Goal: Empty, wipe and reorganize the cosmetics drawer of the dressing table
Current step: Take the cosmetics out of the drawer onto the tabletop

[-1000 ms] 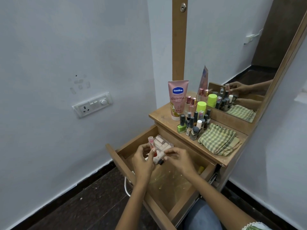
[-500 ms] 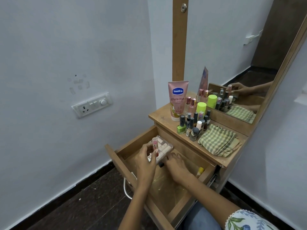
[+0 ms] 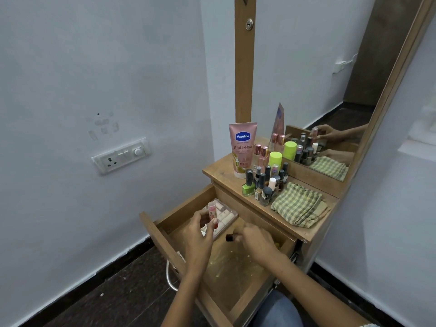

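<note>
Since before, my right hand (image 3: 256, 239) lifted a dark item (image 3: 230, 237), pinched, identity unclear; my left hand (image 3: 200, 228) grips a pink tube (image 3: 212, 210) over the drawer (image 3: 179, 253).

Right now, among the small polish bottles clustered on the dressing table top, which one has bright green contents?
The green nail polish bottle at the cluster's front-left corner, nearest the open drawer. Its glass body is bright green under a dark cap; its neighbours look dark, beige or grey.
</note>
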Motion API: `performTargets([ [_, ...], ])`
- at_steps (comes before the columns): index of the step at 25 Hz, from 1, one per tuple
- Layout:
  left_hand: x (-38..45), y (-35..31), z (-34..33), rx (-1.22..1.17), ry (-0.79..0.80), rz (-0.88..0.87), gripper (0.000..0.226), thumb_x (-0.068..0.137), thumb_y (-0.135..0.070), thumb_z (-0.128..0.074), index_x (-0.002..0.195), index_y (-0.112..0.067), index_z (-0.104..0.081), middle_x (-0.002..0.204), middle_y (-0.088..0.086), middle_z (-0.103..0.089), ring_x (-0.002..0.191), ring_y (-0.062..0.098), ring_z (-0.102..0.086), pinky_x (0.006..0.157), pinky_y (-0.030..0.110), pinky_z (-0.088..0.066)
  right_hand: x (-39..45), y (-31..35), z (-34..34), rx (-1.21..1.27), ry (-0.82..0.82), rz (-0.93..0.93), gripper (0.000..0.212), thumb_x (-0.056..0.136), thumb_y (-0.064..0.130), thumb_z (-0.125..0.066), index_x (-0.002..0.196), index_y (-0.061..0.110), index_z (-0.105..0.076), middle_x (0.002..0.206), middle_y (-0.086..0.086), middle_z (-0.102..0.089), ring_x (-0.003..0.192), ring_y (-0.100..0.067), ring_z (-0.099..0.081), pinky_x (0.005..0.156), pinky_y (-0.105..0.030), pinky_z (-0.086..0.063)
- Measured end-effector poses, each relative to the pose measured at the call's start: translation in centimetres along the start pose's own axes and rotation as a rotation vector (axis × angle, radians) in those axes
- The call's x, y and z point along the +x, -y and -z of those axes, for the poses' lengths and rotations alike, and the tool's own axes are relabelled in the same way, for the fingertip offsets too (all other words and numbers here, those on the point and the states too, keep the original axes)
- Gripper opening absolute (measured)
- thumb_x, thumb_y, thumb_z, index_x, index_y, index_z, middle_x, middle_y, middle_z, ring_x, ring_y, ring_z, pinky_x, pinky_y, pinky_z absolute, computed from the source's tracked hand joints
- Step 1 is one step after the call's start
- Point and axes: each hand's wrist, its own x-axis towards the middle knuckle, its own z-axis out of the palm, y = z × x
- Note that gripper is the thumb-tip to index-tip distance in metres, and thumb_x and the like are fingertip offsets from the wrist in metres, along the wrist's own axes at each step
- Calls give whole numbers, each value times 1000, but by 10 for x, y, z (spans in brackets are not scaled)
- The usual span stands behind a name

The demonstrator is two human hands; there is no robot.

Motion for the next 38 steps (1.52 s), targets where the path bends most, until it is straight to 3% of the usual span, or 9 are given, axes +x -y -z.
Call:
performTargets([
  [3,1,1,-1,-33,3,7,20,86,-17,-67,101,-28,-61,93,-24,-61,89,-5,-61,71,3,-46,-15,-5,25,156,-162,-48,25,93,26,-59,116,21,-64,112,0,-60,97,-16,-62,78,-26,-49],
  [7,6,-11,-17,-90,31,-8,17,84,-16,-70,98,-23,-66,93,-14,-68,86,4,-64,68,15,-53,-32,-12,53,415,-349,-117,33,74,15,-80,104,15,-65,91,5,-66,77,-3,-62,68,-12,-50],
  [10,19,-29,-41,-151,100,-14,16,82,-16,-71,97,-19,-67,91,-8,-69,81,6,-66,65,17,-54,-36,-13,69,505,-520,-174,40,70,16,-84,103,17,-62,83,9,-66,72,1,-62,65,-14,-53],
  [14,39,-42,-69,-142,132,-3,15,80,-18,-74,92,-19,-65,90,-5,-68,82,4,-63,69,14,-51,-32,-21,82,555,-662,-197,34,71,13,-84,98,12,-65,80,8,-64,68,8,-57,62,-2,-48],
  [19,44,-43,-92,-123,86,0,15,77,-18,-76,88,-24,-67,88,-5,-69,81,6,-65,72,25,-56,-26,-32,81,575,-718,-175,27,72,7,-82,94,12,-67,86,3,-68,75,-2,-67,60,-4,-50],
  [25,36,-47,-102,-194,-9,-33,17,77,-9,-76,91,-18,-73,87,-5,-71,78,1,-66,71,17,-54,-14,-36,76,594,-775,-163,25,71,7,-82,89,11,-65,83,1,-68,72,-1,-65,60,-7,-52],
  [28,31,-45,-99,-220,-42,-34,19,77,-7,-75,94,-15,-74,87,-6,-72,82,4,-67,75,21,-56,-16,-36,76,644,-764,-172,27,72,7,-82,92,13,-65,83,5,-66,72,3,-65,59,-9,-53],
  [32,13,-46,-82,-276,-89,21,13,84,-18,-70,96,-20,-73,89,-9,-71,86,7,-66,74,28,-58,-32,-32,76,946,-688,-187,27,75,5,-79,98,10,-66,87,3,-70,73,-2,-70,61,-19,-57],
  [38,-27,-62,-57,-485,120,197,18,79,-30,-68,92,-21,-75,86,-2,-75,86,12,-69,76,33,-56,-45,-10,57,1534,-613,-316,21,78,7,-75,96,4,-65,89,-7,-74,86,-16,-72,66,-24,-57],
])
